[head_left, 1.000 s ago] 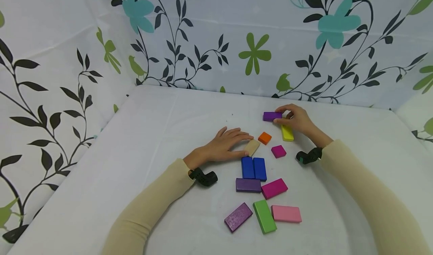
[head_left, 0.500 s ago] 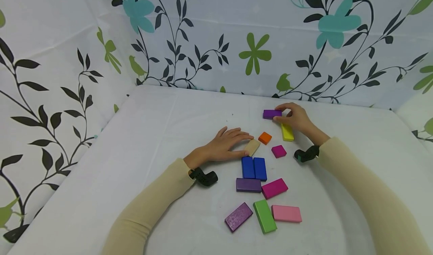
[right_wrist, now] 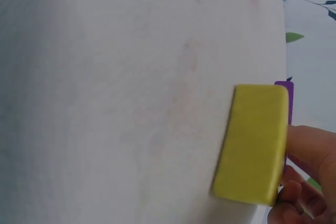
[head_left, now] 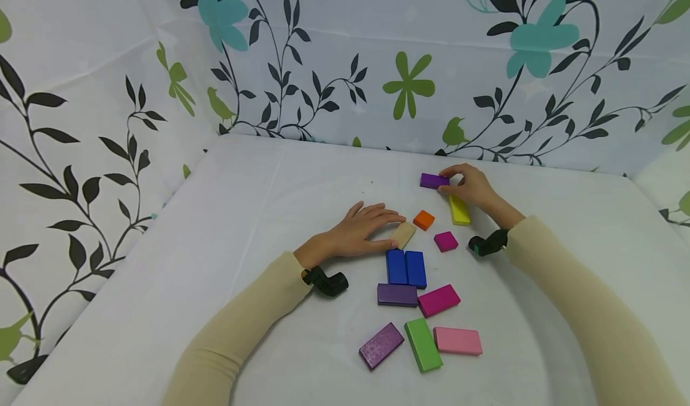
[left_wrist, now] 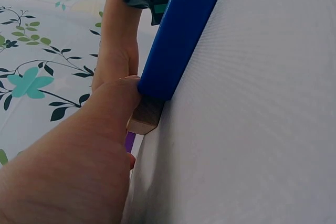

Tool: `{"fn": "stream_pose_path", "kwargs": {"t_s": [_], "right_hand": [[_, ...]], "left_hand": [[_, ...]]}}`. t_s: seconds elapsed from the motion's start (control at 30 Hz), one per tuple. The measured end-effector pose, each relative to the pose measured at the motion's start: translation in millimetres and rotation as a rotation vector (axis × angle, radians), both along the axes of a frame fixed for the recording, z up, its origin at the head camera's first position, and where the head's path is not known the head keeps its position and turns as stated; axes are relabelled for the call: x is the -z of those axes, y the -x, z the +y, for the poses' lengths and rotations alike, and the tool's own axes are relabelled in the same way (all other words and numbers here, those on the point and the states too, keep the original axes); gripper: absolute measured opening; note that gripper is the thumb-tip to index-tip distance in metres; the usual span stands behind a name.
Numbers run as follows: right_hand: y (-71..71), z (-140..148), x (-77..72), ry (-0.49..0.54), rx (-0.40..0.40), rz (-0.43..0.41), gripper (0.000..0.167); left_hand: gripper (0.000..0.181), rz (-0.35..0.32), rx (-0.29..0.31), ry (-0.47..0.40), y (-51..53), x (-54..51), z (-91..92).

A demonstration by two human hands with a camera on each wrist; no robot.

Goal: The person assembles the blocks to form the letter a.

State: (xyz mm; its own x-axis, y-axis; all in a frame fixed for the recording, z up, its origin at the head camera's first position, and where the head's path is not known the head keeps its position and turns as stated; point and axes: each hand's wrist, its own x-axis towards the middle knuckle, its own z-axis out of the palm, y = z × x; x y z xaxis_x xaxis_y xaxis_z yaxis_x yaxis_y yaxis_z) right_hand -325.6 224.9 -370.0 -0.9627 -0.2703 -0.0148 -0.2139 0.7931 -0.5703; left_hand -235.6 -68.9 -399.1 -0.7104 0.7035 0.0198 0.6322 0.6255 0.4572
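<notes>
In the head view my right hand (head_left: 471, 187) pinches the right end of a purple block (head_left: 432, 181) between thumb and fingers. Close below that hand lies a yellow block (head_left: 459, 210), large in the right wrist view, where part of the purple block shows behind it. My left hand (head_left: 358, 232) rests with fingers extended, thumb and index finger touching a beige wooden block (head_left: 403, 235). Two blue blocks (head_left: 396, 267) lie side by side just below. The left wrist view shows the thumb beside the wooden block (left_wrist: 146, 117), near a blue block's end.
An orange block (head_left: 423, 220) and a small magenta block (head_left: 445, 241) lie between the hands. Nearer are a dark purple block (head_left: 397, 295), a longer magenta block (head_left: 439, 300), a speckled purple block (head_left: 381, 346), a green block (head_left: 423, 345) and a pink block (head_left: 458, 341).
My right hand has shifted the purple block slightly away, toward the table's far edge, uncovering a little more of the yellow block. My left hand has stayed in place.
</notes>
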Motion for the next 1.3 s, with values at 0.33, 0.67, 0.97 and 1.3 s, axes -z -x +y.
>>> {"fn": "stream_pose_path", "kwargs": {"t_s": [0.33, 0.67, 0.97, 1.3], "right_hand": [[1.3, 2.1, -0.9, -0.021, -0.035, -0.009, 0.038], [0.7, 4.1, -2.1, -0.039, -0.042, -0.015, 0.040], [-2.6, 0.4, -6.8, -0.057, -0.047, -0.047, 0.040], [-4.2, -1.4, -7.1, -0.050, -0.056, -0.026, 0.038]], "left_hand": [[0.058, -0.006, 0.001, -0.003, -0.9, -2.4, 0.0], [0.058, -0.013, 0.006, -0.008, -1.0, -4.0, 0.5], [0.058, -0.017, 0.006, -0.010, -0.8, -3.7, -0.5], [0.057, -0.014, 0.007, -0.001, -1.9, -5.0, 0.2]]}}
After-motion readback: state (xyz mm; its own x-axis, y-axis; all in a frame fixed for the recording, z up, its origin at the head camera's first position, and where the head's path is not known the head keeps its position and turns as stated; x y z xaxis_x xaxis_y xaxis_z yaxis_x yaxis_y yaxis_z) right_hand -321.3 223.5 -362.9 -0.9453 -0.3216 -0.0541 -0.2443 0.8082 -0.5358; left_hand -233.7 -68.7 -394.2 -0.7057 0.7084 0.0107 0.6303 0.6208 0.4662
